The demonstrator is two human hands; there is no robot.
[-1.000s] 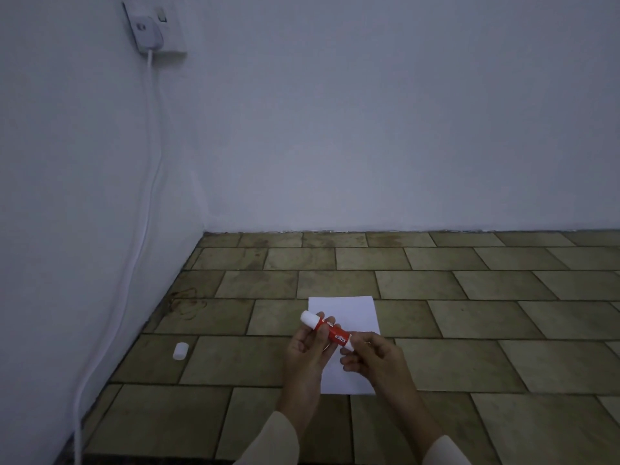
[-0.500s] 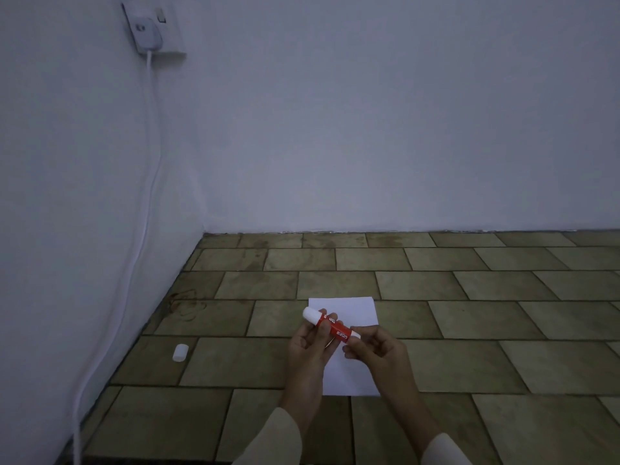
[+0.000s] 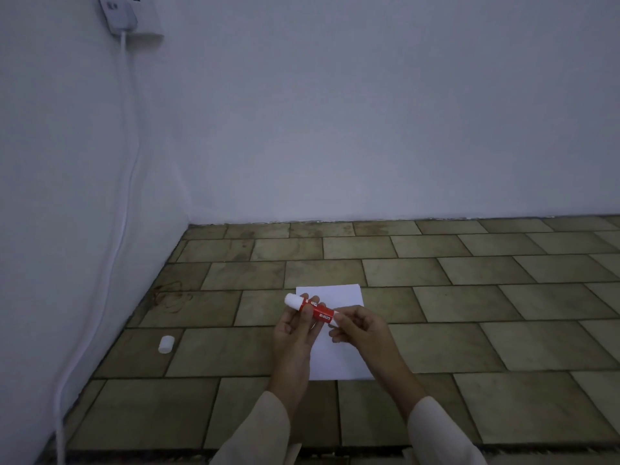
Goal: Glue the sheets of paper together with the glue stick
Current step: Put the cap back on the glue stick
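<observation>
A red glue stick (image 3: 318, 311) with a white tip at its upper left end is held level above the floor by both hands. My left hand (image 3: 295, 333) grips its red body with thumb and fingers. My right hand (image 3: 360, 327) pinches its right end. Beneath the hands lies white paper (image 3: 339, 357) flat on the tiled floor; I cannot tell how many sheets it is. A small white cap (image 3: 166, 345) lies on the floor to the left, apart from the hands.
The floor (image 3: 469, 297) has olive tiles and meets white walls at the back and left. A white cable (image 3: 114, 229) hangs from a wall plug (image 3: 117, 15) at upper left and runs down along the left wall.
The hands and glue stick stay in nearly the same place; my right fingers have shifted slightly on the stick's right end. The camera view has tilted down a little.
</observation>
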